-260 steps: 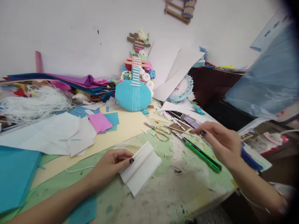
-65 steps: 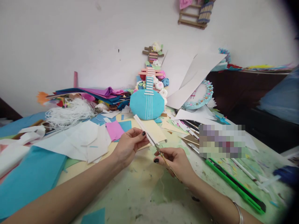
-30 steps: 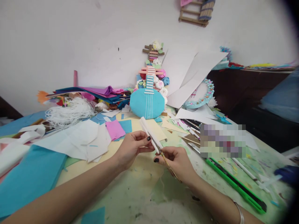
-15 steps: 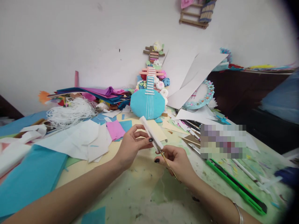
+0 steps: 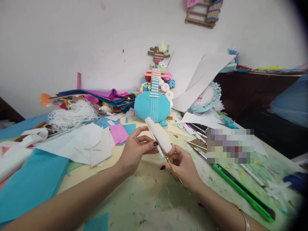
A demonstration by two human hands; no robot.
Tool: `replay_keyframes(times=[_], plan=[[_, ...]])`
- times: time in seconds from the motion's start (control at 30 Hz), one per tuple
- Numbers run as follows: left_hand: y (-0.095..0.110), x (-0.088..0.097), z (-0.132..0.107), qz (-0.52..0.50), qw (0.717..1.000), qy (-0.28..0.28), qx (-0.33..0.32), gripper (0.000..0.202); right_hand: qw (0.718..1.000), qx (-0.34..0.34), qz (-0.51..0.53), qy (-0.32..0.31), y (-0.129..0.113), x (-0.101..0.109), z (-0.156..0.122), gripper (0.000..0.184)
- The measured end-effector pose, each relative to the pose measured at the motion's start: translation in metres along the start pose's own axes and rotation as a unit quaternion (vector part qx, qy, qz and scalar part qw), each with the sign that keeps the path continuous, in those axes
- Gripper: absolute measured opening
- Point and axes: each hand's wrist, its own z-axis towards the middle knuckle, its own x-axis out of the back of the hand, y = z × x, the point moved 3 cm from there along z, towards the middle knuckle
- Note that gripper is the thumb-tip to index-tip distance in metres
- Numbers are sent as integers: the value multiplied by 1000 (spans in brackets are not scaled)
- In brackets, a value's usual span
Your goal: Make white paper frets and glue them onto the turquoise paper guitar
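Observation:
In the middle of the head view, a white strip of paper (image 5: 158, 132) slants above the table. My left hand (image 5: 139, 148) pinches its left side between thumb and fingers. My right hand (image 5: 182, 164) is wrapped round a pair of gold-handled scissors (image 5: 171, 165), whose blades lie along the paper and are partly hidden by it. Straight behind the hands stands a blue paper lute (image 5: 152, 106) with white strings. A green box cutter (image 5: 243, 190) lies to the right of my right hand, its blade out.
White thread (image 5: 73, 112) is heaped at the left, behind white paper sheets (image 5: 77, 142). Folded blue paper (image 5: 36, 183) covers the left front of the table. Pens and paper scraps lie at the right. A round flowered ornament (image 5: 207, 98) leans near the wall.
The white paper has spread wider on the right side of the scissors, splitting away from the narrow strip by my left thumb. Both hands stay almost in place.

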Motion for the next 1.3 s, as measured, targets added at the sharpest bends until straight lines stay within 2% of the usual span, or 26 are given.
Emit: replay_keyframes(times=[0.3, 0.53, 0.87, 1.03, 1.1, 1.2, 1.3], plan=[[-1, -1, -2, -13, 1000, 1, 12, 49, 999, -22, 15, 29, -5, -1, 0, 50], [0, -4, -3, -18, 999, 18, 23, 66, 999, -3, -6, 53, -6, 1, 1, 50], [1, -7, -5, 22, 999, -12, 25, 55, 999, 15, 8, 41, -8, 2, 1, 50], [2, -4, 0, 18, 999, -33, 17, 49, 1000, 1, 27, -5, -4, 3, 2, 47], [4, 1, 4, 10, 1000, -20, 3, 45, 999, -1, 25, -35, -2, 4, 2, 45], [9, 11, 12, 21, 999, 29, -25, 42, 998, -4, 20, -56, -1, 4, 2, 44], [17, 23, 20, 112, 990, 74, -53, 34, 999, -9, 27, -38, -3, 6, 2, 46]])
